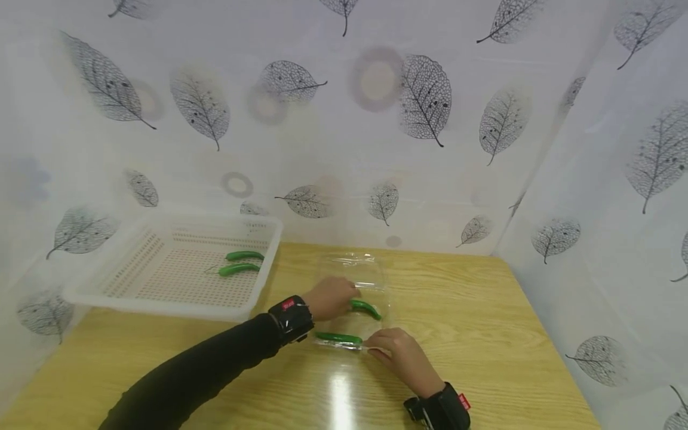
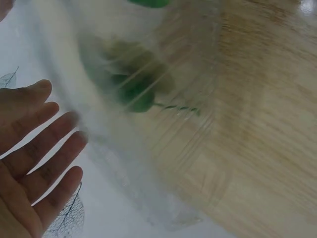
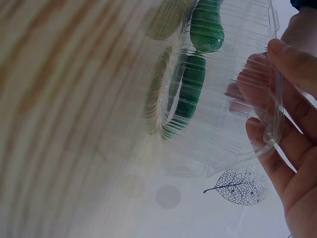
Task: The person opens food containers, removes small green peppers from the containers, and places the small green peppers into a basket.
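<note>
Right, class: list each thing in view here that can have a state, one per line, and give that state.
Clear container: open, lid folded back.
Left grip: fingers apart, over the container.
Right grip: pinching the container's edge.
Nearer container pepper: lying along the near side.
Farther container pepper: lying, next to the left grip.
White basket: upright, open-topped, holding two green peppers.
</note>
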Action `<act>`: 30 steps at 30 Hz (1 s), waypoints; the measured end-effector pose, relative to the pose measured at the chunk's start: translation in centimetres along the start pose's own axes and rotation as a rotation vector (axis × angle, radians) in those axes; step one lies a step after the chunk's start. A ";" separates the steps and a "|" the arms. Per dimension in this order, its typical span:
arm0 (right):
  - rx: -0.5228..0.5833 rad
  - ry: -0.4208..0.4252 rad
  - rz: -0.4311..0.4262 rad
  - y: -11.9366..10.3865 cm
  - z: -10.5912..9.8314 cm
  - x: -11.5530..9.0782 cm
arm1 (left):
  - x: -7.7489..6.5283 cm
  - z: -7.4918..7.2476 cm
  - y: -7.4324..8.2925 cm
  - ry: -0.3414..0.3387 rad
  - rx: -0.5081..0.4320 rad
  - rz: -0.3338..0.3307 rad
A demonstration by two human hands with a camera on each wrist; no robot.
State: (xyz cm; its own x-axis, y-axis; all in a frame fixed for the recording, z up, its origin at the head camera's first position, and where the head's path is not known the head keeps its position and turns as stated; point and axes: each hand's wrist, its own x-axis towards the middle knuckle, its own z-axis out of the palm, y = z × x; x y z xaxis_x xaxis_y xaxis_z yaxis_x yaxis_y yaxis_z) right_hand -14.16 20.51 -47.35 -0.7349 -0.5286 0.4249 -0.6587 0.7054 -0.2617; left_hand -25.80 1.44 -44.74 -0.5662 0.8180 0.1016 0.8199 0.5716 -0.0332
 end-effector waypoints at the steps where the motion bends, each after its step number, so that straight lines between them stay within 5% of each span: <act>1: -0.001 -0.005 0.005 0.0 0.0 0.0 | 0.1 0.1 0.1 -0.004 0.000 0.005; 9: 0.000 -0.041 0.033 -0.2 -0.2 0.2 | 0.5 0.9 0.5 -0.030 -0.004 0.030; 17: 0.002 -0.024 0.022 -0.1 -0.1 0.1 | 0.9 2.8 0.5 -0.003 -0.030 0.045; 30: -0.002 -0.035 0.033 -0.2 -0.3 0.2 | 0.4 3.3 0.3 0.078 -0.012 0.111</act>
State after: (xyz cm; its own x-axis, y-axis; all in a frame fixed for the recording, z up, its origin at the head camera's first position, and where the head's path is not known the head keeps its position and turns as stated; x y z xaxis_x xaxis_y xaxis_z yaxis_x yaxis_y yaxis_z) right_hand -14.08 20.39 -46.98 -0.7613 -0.5217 0.3851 -0.6339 0.7236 -0.2730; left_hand -26.07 2.15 -47.97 -0.4642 0.8683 0.1749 0.8783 0.4768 -0.0364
